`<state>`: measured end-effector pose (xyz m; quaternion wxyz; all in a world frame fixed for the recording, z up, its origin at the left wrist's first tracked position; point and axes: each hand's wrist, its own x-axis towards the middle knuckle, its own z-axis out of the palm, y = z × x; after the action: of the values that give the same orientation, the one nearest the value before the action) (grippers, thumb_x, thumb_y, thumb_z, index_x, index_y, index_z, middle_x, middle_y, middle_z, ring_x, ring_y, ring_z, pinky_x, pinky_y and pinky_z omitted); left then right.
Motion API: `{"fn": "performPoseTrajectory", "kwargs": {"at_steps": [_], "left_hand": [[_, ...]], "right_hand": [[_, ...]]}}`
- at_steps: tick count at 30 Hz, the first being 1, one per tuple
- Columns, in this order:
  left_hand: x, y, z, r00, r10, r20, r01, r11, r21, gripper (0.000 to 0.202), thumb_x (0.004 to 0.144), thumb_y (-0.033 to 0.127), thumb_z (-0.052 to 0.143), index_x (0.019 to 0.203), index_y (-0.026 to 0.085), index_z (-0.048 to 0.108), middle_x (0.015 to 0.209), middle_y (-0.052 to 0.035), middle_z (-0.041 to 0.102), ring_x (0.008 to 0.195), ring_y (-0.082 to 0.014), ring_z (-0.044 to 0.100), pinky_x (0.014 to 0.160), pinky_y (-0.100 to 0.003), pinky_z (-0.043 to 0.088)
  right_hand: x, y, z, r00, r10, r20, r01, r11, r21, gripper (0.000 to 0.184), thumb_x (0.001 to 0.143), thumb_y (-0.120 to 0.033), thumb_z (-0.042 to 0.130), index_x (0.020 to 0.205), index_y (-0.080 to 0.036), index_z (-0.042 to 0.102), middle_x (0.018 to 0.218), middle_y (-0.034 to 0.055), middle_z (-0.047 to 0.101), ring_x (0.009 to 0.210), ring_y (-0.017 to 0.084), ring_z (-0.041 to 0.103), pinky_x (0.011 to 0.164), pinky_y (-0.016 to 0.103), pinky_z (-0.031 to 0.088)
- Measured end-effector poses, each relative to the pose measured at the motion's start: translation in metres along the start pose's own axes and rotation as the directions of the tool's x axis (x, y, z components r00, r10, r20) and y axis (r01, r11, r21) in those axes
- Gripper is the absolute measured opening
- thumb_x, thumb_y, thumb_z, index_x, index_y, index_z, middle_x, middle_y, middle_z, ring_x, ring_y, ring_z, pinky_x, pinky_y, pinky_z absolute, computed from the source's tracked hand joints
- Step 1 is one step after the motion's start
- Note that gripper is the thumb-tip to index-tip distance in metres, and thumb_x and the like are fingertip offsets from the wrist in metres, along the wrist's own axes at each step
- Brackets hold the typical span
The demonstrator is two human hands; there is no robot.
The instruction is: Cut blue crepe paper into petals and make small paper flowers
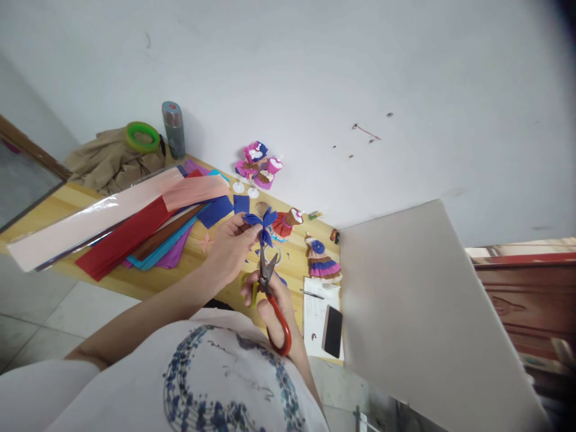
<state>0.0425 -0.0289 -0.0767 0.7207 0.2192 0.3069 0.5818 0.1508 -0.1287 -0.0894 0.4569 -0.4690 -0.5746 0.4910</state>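
My left hand (231,246) pinches a blue paper flower (266,222) with several pointed petals, held above the table. In my right hand (279,294) is a pair of scissors with red handles (282,330); its blades are parted and point up at the flower's lower petals. Whether the blades touch the paper I cannot tell. Beneath the hands lie small blue scraps and a roll of tape (273,254), partly covered. A peach paper flower shape (206,243) rests left of my left hand. Blue paper pieces (216,211) lie just behind it.
Long strips of coloured crepe paper (121,240) cover the table's left side. Small paper-dressed figures (256,165) stand against the wall. At right are a layered paper dress (323,261), a notebook with a pen, and a phone (332,331). A flask (173,129) stands at the back left.
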Motion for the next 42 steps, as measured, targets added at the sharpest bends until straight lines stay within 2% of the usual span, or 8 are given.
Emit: {"fn": "performPoseTrajectory", "kwargs": {"at_steps": [11, 17, 22, 25, 31, 34, 38, 42], "left_hand": [[0.002, -0.007, -0.008, 1.000, 0.018, 0.010, -0.019, 0.996, 0.083, 0.008, 0.071, 0.022, 0.072, 0.072, 0.019, 0.065, 0.065, 0.0025, 0.065, 0.061, -0.0109, 0.058, 0.066, -0.026, 0.047], [0.003, -0.002, -0.011, 0.998, 0.016, 0.055, -0.023, 0.993, 0.118, 0.017, 0.066, 0.024, 0.077, 0.072, 0.018, 0.062, 0.064, 0.0019, 0.065, 0.060, -0.0113, 0.058, 0.062, -0.025, 0.046], [0.000, 0.009, -0.018, 0.981, 0.133, 0.138, -0.170, 0.936, 0.307, 0.012, 0.067, 0.021, 0.077, 0.072, 0.018, 0.066, 0.064, 0.0018, 0.064, 0.060, -0.0118, 0.058, 0.060, -0.024, 0.046], [-0.004, 0.019, -0.020, 0.958, 0.187, 0.216, -0.265, 0.864, 0.428, 0.008, 0.066, 0.016, 0.077, 0.071, 0.018, 0.070, 0.067, -0.0002, 0.066, 0.064, -0.0130, 0.059, 0.062, -0.023, 0.047], [-0.007, 0.029, -0.021, 0.932, 0.054, 0.358, -0.241, 0.831, 0.502, 0.007, 0.068, 0.014, 0.075, 0.072, 0.019, 0.073, 0.071, -0.0030, 0.068, 0.067, -0.0157, 0.061, 0.064, -0.026, 0.049], [-0.006, 0.029, -0.023, 0.920, -0.043, 0.389, -0.176, 0.843, 0.509, 0.005, 0.069, 0.015, 0.075, 0.071, 0.019, 0.072, 0.069, -0.0034, 0.068, 0.063, -0.0154, 0.060, 0.061, -0.026, 0.049], [-0.008, 0.031, -0.021, 0.928, -0.116, 0.354, -0.071, 0.877, 0.475, 0.008, 0.065, 0.014, 0.077, 0.066, 0.018, 0.070, 0.068, -0.0040, 0.069, 0.064, -0.0170, 0.063, 0.060, -0.027, 0.051], [-0.009, 0.033, -0.019, 0.930, -0.152, 0.335, -0.037, 0.869, 0.494, 0.007, 0.063, 0.013, 0.074, 0.063, 0.017, 0.068, 0.061, -0.0013, 0.066, 0.058, -0.0142, 0.060, 0.056, -0.024, 0.048]], "right_hand": [[-0.003, -0.003, 0.001, 0.997, -0.004, -0.083, 0.004, 1.000, -0.004, 0.052, 0.084, -0.071, 0.051, 0.101, -0.022, 0.060, 0.077, 0.0034, 0.064, 0.066, 0.019, 0.061, 0.064, 0.034, 0.044], [0.002, -0.005, -0.004, 0.986, -0.009, -0.165, 0.020, 0.998, 0.063, 0.037, 0.089, -0.058, 0.055, 0.100, -0.022, 0.058, 0.075, 0.0020, 0.062, 0.068, 0.019, 0.061, 0.063, 0.032, 0.045], [0.016, -0.010, -0.008, 0.949, -0.057, -0.311, 0.086, 0.993, 0.081, 0.030, 0.086, -0.048, 0.064, 0.100, -0.023, 0.055, 0.080, 0.0013, 0.059, 0.074, 0.019, 0.059, 0.068, 0.034, 0.047], [0.029, -0.013, -0.013, 0.924, -0.106, -0.367, 0.146, 0.986, 0.083, 0.038, 0.079, -0.043, 0.073, 0.104, -0.024, 0.052, 0.091, 0.0033, 0.061, 0.079, 0.019, 0.059, 0.075, 0.038, 0.050], [0.052, -0.020, -0.022, 0.948, -0.201, -0.246, 0.220, 0.974, 0.052, 0.057, 0.072, -0.045, 0.080, 0.118, -0.026, 0.053, 0.114, 0.0102, 0.065, 0.095, 0.024, 0.061, 0.089, 0.045, 0.050], [0.058, -0.024, -0.022, 0.958, -0.213, -0.190, 0.222, 0.975, 0.028, 0.056, 0.072, -0.040, 0.080, 0.119, -0.025, 0.055, 0.106, 0.0085, 0.068, 0.091, 0.022, 0.063, 0.084, 0.043, 0.052], [0.058, -0.025, -0.018, 0.962, -0.173, -0.212, 0.169, 0.985, -0.034, 0.044, 0.075, -0.033, 0.077, 0.114, -0.024, 0.060, 0.089, 0.0041, 0.070, 0.081, 0.020, 0.066, 0.078, 0.039, 0.055], [0.055, -0.024, -0.016, 0.952, -0.184, -0.245, 0.173, 0.983, -0.066, 0.038, 0.074, -0.026, 0.075, 0.110, -0.024, 0.062, 0.085, 0.0018, 0.070, 0.079, 0.019, 0.066, 0.077, 0.038, 0.056]]}}
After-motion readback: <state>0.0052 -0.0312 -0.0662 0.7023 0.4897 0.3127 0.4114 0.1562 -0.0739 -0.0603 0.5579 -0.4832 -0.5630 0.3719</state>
